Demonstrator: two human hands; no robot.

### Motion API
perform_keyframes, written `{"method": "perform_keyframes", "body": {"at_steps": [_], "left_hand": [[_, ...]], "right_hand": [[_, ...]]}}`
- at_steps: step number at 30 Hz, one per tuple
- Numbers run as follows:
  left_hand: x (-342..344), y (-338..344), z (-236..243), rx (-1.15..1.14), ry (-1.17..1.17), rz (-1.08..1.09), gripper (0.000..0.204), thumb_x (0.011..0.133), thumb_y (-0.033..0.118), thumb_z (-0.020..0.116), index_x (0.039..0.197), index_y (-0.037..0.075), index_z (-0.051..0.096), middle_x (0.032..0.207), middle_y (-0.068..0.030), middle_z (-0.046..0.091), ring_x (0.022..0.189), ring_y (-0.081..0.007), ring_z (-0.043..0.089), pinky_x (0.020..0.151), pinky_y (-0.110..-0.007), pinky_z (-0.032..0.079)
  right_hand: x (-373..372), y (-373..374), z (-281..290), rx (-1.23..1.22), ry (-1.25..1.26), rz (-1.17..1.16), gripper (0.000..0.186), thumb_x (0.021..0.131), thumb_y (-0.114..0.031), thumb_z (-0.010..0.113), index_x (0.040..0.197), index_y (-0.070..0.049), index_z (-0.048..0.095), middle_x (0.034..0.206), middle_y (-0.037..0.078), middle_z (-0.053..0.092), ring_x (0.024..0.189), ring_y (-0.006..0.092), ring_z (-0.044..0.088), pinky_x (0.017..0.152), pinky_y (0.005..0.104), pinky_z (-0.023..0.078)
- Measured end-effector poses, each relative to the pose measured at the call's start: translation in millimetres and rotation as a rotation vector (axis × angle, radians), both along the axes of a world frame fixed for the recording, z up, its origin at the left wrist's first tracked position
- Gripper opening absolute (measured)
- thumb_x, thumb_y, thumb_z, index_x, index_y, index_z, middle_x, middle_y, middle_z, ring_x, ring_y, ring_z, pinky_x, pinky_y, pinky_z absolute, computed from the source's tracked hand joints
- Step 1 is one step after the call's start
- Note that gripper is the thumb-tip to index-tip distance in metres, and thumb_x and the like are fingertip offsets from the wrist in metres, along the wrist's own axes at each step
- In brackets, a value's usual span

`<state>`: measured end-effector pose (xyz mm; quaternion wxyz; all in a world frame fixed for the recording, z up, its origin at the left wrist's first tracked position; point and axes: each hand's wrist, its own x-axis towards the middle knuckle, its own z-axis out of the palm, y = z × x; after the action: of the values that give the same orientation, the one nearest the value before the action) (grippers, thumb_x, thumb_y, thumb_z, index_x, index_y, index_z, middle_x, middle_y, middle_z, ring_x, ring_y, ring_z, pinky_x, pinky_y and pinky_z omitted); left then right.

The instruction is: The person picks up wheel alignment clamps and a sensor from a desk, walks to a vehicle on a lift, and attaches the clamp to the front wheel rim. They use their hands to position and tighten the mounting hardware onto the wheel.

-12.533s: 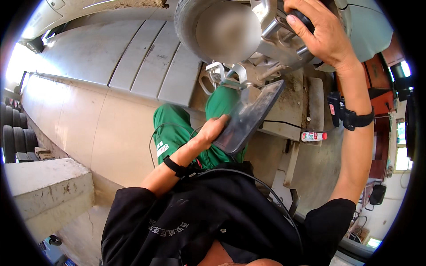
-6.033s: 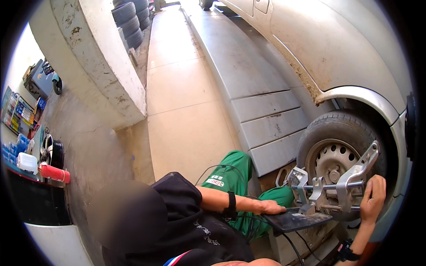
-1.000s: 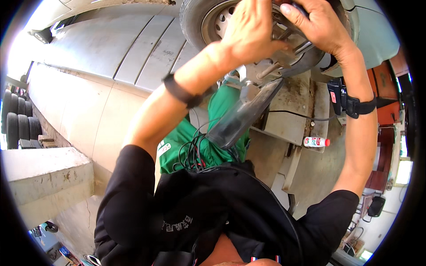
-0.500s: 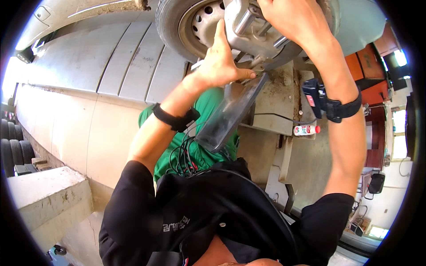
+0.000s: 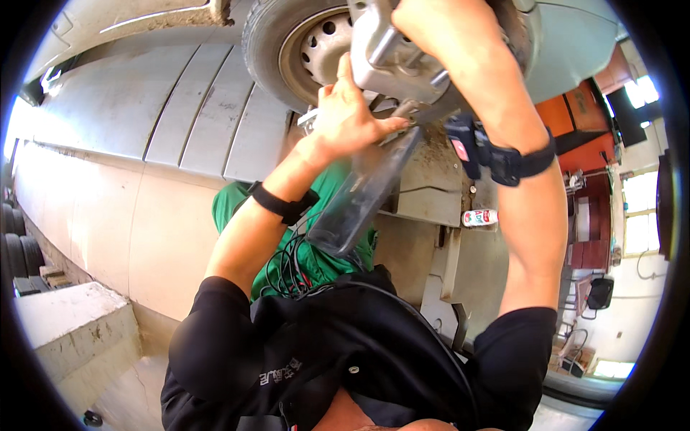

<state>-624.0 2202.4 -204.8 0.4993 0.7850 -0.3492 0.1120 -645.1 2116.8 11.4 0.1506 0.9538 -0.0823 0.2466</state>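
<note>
A grey metal wheel clamp (image 5: 374,61) with bright rods sits against the face of a car wheel (image 5: 266,54) at the top. My left hand (image 5: 348,118) is at its lower left side, index finger pointing up and thumb stretched to the right; other fingers look partly bent. My right hand (image 5: 438,25) reaches the clamp's upper right, its fingers hidden behind the hand and cut by the picture's edge. Below the clamp, a dark, glossy flat panel (image 5: 359,197) slants down toward my lap, near my left thumb. Both forearms wear black straps.
Coiled black cables (image 5: 287,262) lie on my green trousers. A white bottle (image 5: 480,218) stands or lies on the ledge to the right. Grey metal plates (image 5: 198,115) stretch left of the wheel. A white block (image 5: 79,309) is at lower left, stacked tyres (image 5: 21,251) beyond.
The whole view has shifted slightly, so the scene sits further left and lower. My left hand's fingers have come down a little against the clamp and look more bent. My right hand stays at the clamp.
</note>
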Motion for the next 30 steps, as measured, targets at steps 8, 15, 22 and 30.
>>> {"method": "perform_keyframes", "body": {"at_steps": [8,15,22,30], "left_hand": [[-2,1,7,0.033,0.021,0.079,0.133,0.061,0.055,0.088,0.146,-0.015,0.014,0.124,-0.0261,0.063,0.114,-0.0382,0.063,0.100,-0.048,0.041],[-3,-7,0,0.220,0.053,0.056,0.137,0.065,0.067,0.083,0.144,-0.021,0.014,0.118,-0.0268,0.064,0.110,-0.0351,0.064,0.097,-0.047,0.040],[2,0,1,0.072,-0.065,0.084,0.127,0.070,0.062,0.082,0.142,-0.019,0.014,0.113,-0.0286,0.067,0.106,-0.0414,0.066,0.098,-0.047,0.044],[-8,-7,-1,0.070,-0.066,0.097,0.130,0.068,0.062,0.083,0.141,-0.021,0.016,0.109,-0.0278,0.067,0.101,-0.0425,0.066,0.097,-0.047,0.044]], "right_hand": [[-30,-50,37,-0.010,0.305,0.885,0.024,0.085,-0.020,0.067,0.100,-0.001,0.063,0.105,0.018,0.064,0.099,0.0363,0.063,0.086,0.0437,0.052],[-5,-30,-11,-0.105,-0.140,0.249,0.017,0.082,-0.015,0.062,0.074,-0.001,0.068,0.076,0.021,0.068,0.075,0.0402,0.069,0.072,0.0464,0.057],[-15,-15,22,0.004,0.222,0.226,0.031,0.085,-0.025,0.061,0.093,0.003,0.070,0.092,0.027,0.069,0.093,0.0398,0.069,0.084,0.0457,0.056],[-17,-55,-2,0.012,-0.068,0.651,0.011,0.082,-0.014,0.068,0.087,-0.004,0.066,0.085,0.016,0.066,0.082,0.0365,0.067,0.075,0.0419,0.056]]}}
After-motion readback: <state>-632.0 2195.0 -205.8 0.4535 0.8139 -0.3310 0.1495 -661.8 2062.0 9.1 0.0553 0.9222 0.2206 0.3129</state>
